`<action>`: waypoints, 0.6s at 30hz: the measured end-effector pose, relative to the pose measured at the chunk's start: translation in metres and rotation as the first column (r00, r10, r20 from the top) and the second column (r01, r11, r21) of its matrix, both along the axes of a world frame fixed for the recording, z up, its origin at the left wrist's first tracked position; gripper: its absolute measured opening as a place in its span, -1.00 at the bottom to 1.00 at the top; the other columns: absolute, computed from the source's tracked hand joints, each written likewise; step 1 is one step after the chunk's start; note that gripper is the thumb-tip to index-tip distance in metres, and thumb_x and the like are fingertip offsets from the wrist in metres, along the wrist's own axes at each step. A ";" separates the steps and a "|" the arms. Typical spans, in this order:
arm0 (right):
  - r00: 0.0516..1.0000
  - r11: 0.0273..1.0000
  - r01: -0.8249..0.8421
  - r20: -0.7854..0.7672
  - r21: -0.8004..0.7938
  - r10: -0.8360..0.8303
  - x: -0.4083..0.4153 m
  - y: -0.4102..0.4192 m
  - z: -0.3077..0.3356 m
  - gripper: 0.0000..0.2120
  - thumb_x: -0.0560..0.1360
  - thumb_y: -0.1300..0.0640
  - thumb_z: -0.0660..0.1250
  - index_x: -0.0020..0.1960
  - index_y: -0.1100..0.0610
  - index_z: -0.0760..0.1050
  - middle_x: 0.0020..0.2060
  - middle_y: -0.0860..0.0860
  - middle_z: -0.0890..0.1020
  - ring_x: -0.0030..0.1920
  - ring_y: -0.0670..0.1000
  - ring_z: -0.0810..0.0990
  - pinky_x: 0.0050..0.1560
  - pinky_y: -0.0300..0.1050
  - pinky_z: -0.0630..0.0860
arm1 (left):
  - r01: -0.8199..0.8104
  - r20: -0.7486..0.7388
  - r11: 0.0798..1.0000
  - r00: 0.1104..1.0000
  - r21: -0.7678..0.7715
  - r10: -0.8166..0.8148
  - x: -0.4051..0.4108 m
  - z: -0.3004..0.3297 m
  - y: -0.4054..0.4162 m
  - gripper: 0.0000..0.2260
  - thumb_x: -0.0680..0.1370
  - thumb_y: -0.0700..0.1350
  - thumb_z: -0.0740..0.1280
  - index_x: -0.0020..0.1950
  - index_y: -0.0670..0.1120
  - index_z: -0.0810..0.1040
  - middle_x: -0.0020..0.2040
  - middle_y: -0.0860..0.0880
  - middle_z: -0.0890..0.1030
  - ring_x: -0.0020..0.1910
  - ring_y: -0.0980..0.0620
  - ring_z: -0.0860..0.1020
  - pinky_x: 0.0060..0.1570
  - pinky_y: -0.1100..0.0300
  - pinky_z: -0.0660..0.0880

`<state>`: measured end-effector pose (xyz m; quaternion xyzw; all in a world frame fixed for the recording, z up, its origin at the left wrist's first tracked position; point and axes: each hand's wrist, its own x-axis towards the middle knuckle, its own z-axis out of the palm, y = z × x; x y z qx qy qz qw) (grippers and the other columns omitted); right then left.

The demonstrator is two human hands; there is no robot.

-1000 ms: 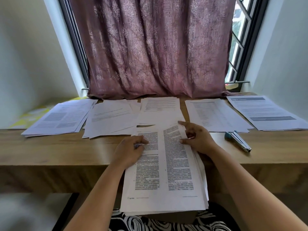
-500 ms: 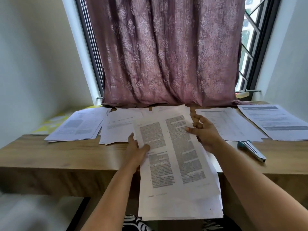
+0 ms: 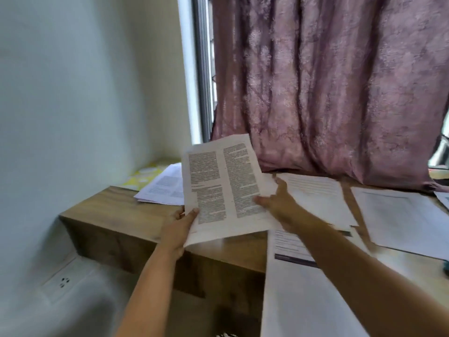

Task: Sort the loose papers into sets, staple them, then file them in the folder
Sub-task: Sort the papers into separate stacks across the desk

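two-column sheet [image 3: 224, 188], a second ago flat on the near stack [image 3: 303, 276], is now lifted off it toward the far-left pile [image 3: 162, 188]; left hand [image 3: 178, 229] pinches its corner, right hand [image 3: 279, 203] steadies its edge, fingers extended. sorting continues.

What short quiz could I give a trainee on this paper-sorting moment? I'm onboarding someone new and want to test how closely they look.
1. True or false: the two-column sheet lies flat on the desk.
2. Which hand grips the sheet's lower corner? A) left hand B) right hand
3. Fill in: behind the papers hangs a mauve ____.

Key
1. False: it is held up, tilted, above the desk edge.
2. A; the right hand touches its other edge with fingers spread.
3. curtain.
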<state>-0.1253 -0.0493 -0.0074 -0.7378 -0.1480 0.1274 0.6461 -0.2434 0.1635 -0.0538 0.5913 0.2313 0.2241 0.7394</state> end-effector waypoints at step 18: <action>0.957 0.937 -0.035 0.258 -0.348 0.132 0.037 0.239 -0.054 -0.60 0.59 0.27 0.23 0.42 0.17 0.32 0.37 0.11 0.41 0.34 0.10 0.42 0.27 -0.22 0.35 | -0.500 0.198 0.592 0.843 0.632 0.501 0.049 -0.034 0.086 -0.38 0.48 0.01 0.46 0.39 -0.18 0.27 0.31 -0.11 0.37 0.33 -0.07 0.35 0.30 0.04 0.38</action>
